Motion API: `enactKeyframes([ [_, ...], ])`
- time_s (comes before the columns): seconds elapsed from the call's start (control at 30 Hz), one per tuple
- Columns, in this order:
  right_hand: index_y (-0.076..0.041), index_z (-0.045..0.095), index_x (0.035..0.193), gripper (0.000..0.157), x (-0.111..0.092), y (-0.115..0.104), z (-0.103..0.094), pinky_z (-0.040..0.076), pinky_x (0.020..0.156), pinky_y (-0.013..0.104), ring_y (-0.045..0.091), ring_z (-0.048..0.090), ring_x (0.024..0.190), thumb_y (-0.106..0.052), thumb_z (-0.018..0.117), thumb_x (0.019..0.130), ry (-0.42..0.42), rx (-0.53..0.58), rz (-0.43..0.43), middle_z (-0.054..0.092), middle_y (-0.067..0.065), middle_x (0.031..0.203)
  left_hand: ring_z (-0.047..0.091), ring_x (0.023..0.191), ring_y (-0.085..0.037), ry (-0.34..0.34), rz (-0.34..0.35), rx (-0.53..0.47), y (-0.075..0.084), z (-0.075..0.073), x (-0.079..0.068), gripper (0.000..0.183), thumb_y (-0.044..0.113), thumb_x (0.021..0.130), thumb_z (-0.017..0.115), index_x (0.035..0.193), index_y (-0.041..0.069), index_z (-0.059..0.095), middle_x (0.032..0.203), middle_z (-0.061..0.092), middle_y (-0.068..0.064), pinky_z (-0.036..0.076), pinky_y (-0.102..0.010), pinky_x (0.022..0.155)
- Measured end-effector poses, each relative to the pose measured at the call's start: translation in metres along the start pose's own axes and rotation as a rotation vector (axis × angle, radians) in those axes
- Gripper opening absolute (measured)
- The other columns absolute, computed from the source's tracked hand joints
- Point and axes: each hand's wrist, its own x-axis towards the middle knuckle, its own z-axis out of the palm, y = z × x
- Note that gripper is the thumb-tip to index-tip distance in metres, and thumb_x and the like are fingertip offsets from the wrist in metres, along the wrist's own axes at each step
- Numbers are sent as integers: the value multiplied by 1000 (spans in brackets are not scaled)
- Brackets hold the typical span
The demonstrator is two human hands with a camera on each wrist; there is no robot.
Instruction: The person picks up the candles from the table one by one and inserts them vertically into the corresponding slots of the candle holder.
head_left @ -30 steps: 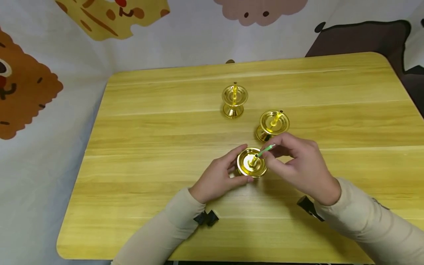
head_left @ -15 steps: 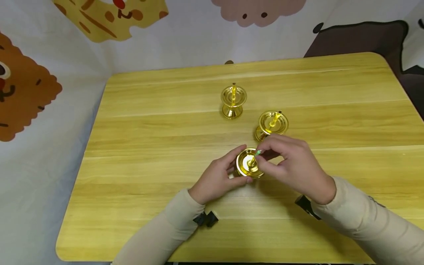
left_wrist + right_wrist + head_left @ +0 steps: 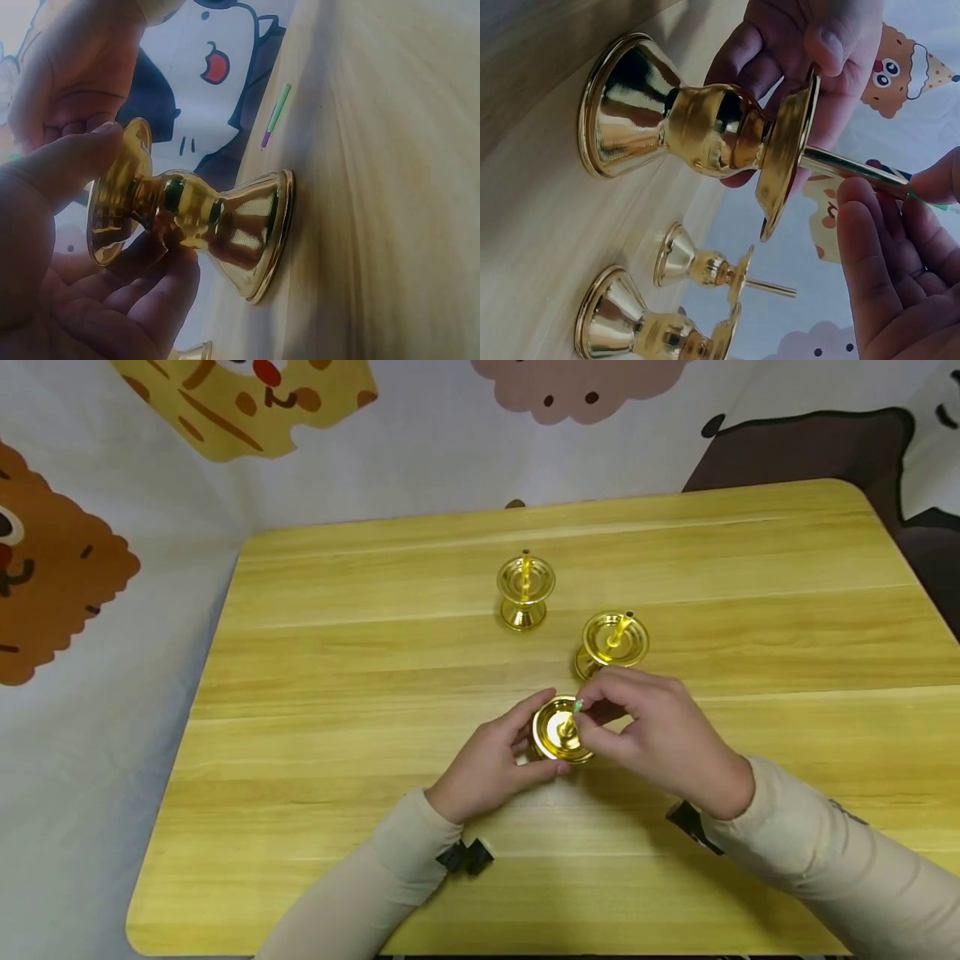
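Observation:
My left hand (image 3: 491,760) grips a small gold candle holder (image 3: 558,732) from its left side, thumb and fingers round the dish and the narrow stem below it. The holder's flared base stands on the table, as the left wrist view shows. A thin tube (image 3: 855,171) rises from the centre of the dish. At the tube's mouth my right hand (image 3: 660,735) pinches a slim green stick (image 3: 578,704) between thumb and fingertips. Only a short green end shows; the fingers hide the rest.
Two more gold candle holders stand farther back on the wooden table (image 3: 337,693): one at the back (image 3: 523,614), one nearer (image 3: 615,637), just beyond my right hand. Another slim stick, green and purple (image 3: 277,112), lies on the table past the held holder's base.
The green stick has gone from slanting beside the tube to standing nearly in line with it, with less of it showing. My right hand has shifted slightly left; my left keeps its grip.

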Motion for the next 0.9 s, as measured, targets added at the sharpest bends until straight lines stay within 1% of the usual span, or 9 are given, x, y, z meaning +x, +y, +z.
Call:
enactKeyframes([
  [0.17,-12,70,90,17,-3,0,-5,58,70,17,7,68,78,2,68,82,-16,7,18,69,-8,88,54,132,-22,-3,-19,-44,-2,0,1,86,13,86,82,156,5,32,149,49,-13,45,-24,107],
  [0.3,-10,72,94,17,-7,2,-12,58,70,18,8,69,79,2,67,84,-8,2,37,70,-5,91,53,133,-22,12,-39,-116,-3,-4,2,87,14,86,81,156,6,30,145,52,-12,44,-25,108],
  [0.43,-14,71,91,18,-13,7,-21,56,65,14,7,67,77,2,66,85,4,-57,51,70,-6,88,50,135,-25,38,-13,-180,-3,-11,2,79,10,90,76,155,4,30,145,52,-14,40,-27,112],
  [0.57,-17,70,88,18,-21,15,-28,52,59,13,3,62,71,0,66,85,10,-122,83,68,-11,84,46,139,-26,62,20,-196,-2,-20,3,74,14,94,73,154,4,31,149,48,-18,37,-29,115],
  [0.67,-18,70,86,18,-30,20,-32,48,58,13,1,58,67,0,68,85,12,-161,126,65,-14,81,44,140,-30,78,32,-196,-2,-25,4,73,16,94,73,153,3,33,149,46,-21,37,-31,115],
  [0.73,-19,70,85,18,-35,24,-33,46,57,13,0,56,66,-1,70,85,11,-187,158,63,-16,79,43,140,-32,83,34,-192,-2,-27,6,71,15,94,73,152,2,34,150,45,-22,37,-34,116],
  [0.9,-20,72,86,15,-45,34,-36,46,56,17,1,53,66,-5,73,84,-13,-247,203,64,-15,79,42,141,-32,93,8,-157,-2,-30,11,69,12,93,73,150,-1,37,152,44,-19,36,-36,116],
])
